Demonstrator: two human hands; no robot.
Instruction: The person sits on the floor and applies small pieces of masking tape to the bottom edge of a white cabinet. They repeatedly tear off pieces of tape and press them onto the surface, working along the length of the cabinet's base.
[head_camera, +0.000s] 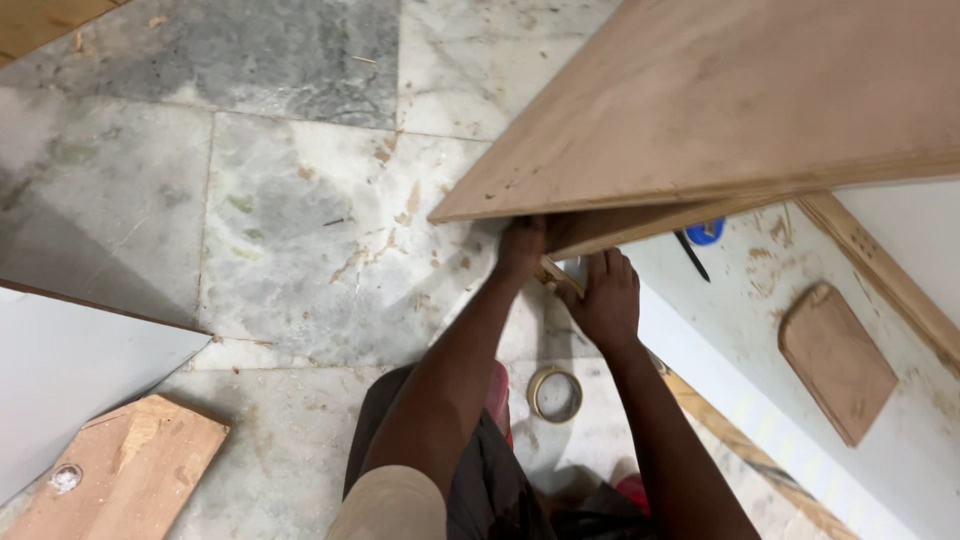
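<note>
A large plywood panel (720, 100) slants across the upper right. My left hand (522, 245) reaches up under its lower corner, the fingers hidden behind the panel's edge. My right hand (603, 300) lies just to the right, fingers spread and pointing up toward a second wooden board (640, 225) beneath the panel. A small yellowish object (552, 274) shows between the two hands; which hand holds it I cannot tell. A roll of tape (556, 394) lies on the marble floor (300, 230) between my forearms.
A white laminated board (900, 440) lies at right with a rounded wooden piece (836, 360), a black pen (691, 256) and a blue object (706, 232) on it. A wooden offcut (125, 470) and a white sheet (70, 380) sit at lower left. Sawdust litters the floor.
</note>
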